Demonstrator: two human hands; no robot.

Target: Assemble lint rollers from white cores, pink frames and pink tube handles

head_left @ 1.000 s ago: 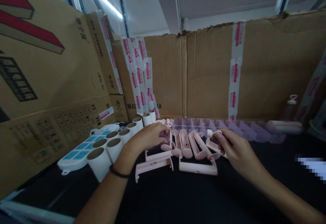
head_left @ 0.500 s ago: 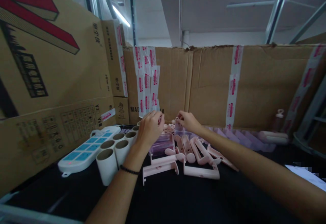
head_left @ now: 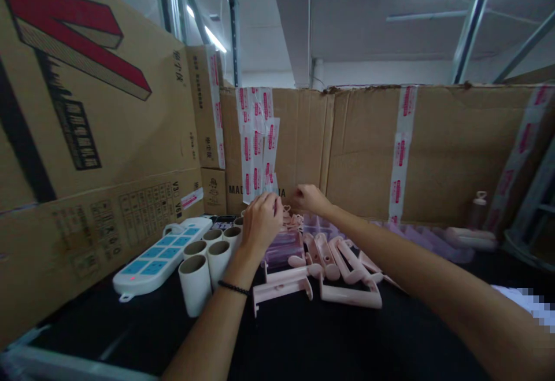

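My left hand [head_left: 262, 220] is raised over the left side of the pink parts, with its back to me and its fingers curled; whatever it may hold is hidden. Across from it, my right hand [head_left: 313, 199] has its fingertips pinched together, and I cannot make out anything between them. Below both hands lies a heap of small pink pieces [head_left: 291, 221]. Clear purple plastic pieces [head_left: 284, 248] are stacked just in front of that heap. Nearer to me lie several long pink holder-like parts [head_left: 350, 295], some with flat round ends.
White cardboard-like tubes [head_left: 193, 285] stand upright left of my left forearm, beside a white power strip [head_left: 162, 254] with blue sockets. Purple trays [head_left: 427, 242] and a pink bottle-like item [head_left: 477, 210] are at the right. Cardboard walls [head_left: 355, 144] enclose the back and left.
My right hand has risen slightly from the small pink pieces and moved a little toward my left hand. The whole view has shifted slightly, so things sit farther right.
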